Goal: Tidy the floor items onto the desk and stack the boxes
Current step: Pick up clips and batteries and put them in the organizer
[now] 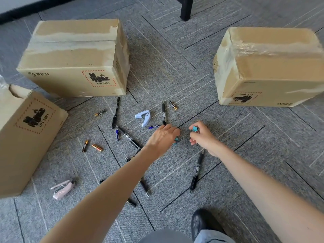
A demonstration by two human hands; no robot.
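Right hand (201,135) pinches a teal clip (195,128); left hand (164,135) curls around another teal clip (177,139) on the carpet (175,76)

Three taped cardboard boxes (75,57) ring pens (115,112), batteries (97,147) and staplers (63,189) scattered flat on carpet.

Open carpet (175,71) lies between two far boxes (75,57) (268,67); pens (115,112) and batteries (96,147) clutter the near floor.
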